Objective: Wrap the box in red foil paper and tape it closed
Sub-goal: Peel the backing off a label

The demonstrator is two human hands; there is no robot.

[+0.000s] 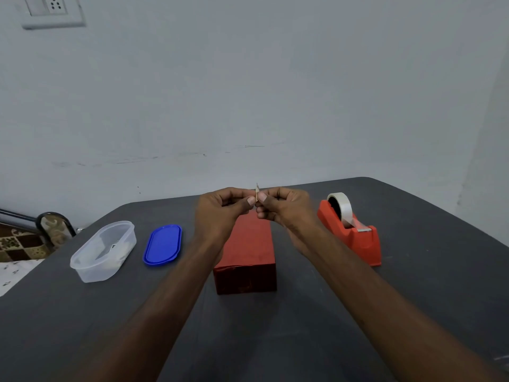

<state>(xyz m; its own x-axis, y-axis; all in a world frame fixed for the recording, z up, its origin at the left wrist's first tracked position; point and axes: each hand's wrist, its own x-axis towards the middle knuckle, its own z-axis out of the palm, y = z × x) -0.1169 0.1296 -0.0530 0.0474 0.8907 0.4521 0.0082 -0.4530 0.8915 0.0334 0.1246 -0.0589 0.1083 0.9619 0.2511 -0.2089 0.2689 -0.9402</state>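
We see the left hand (220, 209) and right hand (286, 206) together pinching a small tape piece (257, 192) above the far end of the red-wrapped box (246, 255), which lies on the table (303, 326).

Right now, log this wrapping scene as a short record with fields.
box: red foil-wrapped box lying on the dark table
left hand: pinches a small strip
right hand: pinches the same strip
tape dispenser: red, right of the box
container: clear, open, far left
lid: blue, beside the container
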